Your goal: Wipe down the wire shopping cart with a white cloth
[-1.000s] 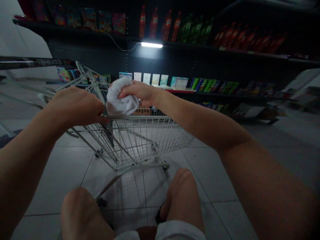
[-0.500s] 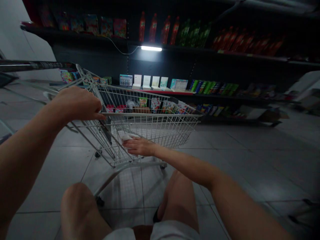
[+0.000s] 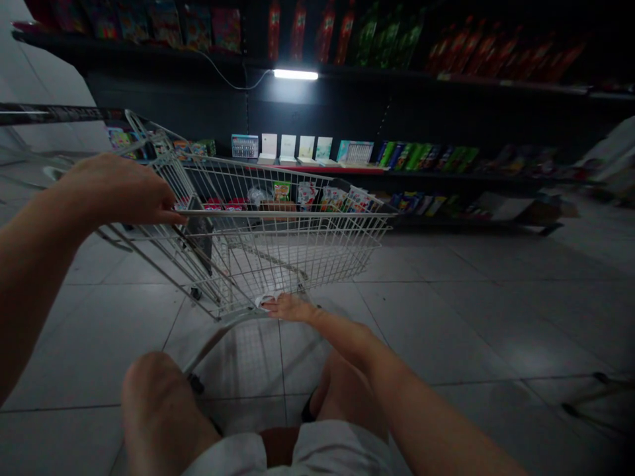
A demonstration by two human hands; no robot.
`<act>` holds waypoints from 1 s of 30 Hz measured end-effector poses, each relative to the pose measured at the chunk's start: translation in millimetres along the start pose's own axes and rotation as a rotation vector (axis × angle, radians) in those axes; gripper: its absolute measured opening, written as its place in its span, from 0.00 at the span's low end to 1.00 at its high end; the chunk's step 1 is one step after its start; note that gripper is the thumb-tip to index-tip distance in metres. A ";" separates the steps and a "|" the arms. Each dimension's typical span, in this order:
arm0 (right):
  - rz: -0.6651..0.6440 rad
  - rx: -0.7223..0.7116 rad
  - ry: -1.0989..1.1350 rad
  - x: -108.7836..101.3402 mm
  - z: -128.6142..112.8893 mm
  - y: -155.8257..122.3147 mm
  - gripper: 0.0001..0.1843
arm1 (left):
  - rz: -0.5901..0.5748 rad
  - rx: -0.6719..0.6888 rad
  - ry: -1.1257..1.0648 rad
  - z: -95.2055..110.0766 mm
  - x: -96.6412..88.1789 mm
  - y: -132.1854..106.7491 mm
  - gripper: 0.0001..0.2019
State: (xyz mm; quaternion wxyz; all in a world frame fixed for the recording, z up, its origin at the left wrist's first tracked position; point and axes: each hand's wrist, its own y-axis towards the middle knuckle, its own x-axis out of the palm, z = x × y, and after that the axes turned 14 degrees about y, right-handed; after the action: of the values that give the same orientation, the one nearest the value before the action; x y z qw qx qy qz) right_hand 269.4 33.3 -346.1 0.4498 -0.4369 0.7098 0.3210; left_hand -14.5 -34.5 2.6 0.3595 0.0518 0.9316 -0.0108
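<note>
Dim shop aisle, stocked shelves (image 3: 426, 157) behind: we clench our left hand (image 3: 119, 192) on the top rim of the shopping cart (image 3: 297, 213), while our right hand (image 3: 292, 308), come down from that rim, presses the white cloth (image 3: 264, 301) against the basket's bottom edge, where the wiping now continues.

White cloth (image 3: 264, 302), pale wire cart (image 3: 297, 244), grey floor tiles (image 3: 446, 317), dark shelves (image 3: 397, 112).

One head-worn camera is looking forward and down from a low, crouching height. It is catching the wearer's own knees (image 3: 159, 396) at the bottom edge and sitting close to a wire shopping cart (image 3: 297, 244) (within arm's reach), while dark store shelves (image 3: 397, 112) are facing it farther back.
</note>
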 end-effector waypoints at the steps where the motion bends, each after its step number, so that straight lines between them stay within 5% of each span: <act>1: -0.020 -0.027 -0.016 0.5 5.4 0.4 0.15 | -0.016 -0.017 0.003 -1.6 3.3 4.7 0.28; 4: -0.093 -0.253 -0.195 -11.1 24.6 8.3 0.12 | -0.049 -0.035 -0.020 -6.8 11.3 16.3 0.34; 7: -0.051 -0.471 -0.420 -44.3 38.4 15.7 0.11 | -0.080 -0.051 -0.055 -11.7 14.8 22.0 0.39; 11: 0.318 -0.557 -0.528 -118.4 19.3 30.4 0.10 | -0.117 -0.117 -0.072 -17.6 17.5 27.8 0.42; 15: 0.790 -0.440 -0.423 -177.8 -20.0 61.3 0.13 | -0.129 -0.136 -0.057 -22.6 22.3 35.6 0.45; 19: 0.836 -0.437 -0.402 -164.6 -17.8 75.7 0.12 | -0.119 -0.137 -0.067 -24.5 27.9 38.4 0.47; 25: 0.526 -0.528 -0.585 -90.9 24.1 38.9 0.11 | -0.106 -0.133 -0.093 -25.5 32.0 37.0 0.47; 27: 0.498 -0.534 -0.587 -91.2 17.1 29.4 0.10 | -0.113 -0.128 -0.091 -26.0 32.4 37.7 0.47; 30: 0.624 -0.564 -0.550 -121.8 -17.9 34.6 0.09 | -0.147 -0.139 -0.102 -25.7 32.0 39.3 0.49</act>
State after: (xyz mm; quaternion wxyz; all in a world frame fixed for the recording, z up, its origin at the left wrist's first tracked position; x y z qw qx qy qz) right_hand 257.5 72.7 -225.1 0.3672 -0.2078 0.5472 0.7229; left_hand -51.2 8.9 0.9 0.4075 -0.0422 0.9119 0.0247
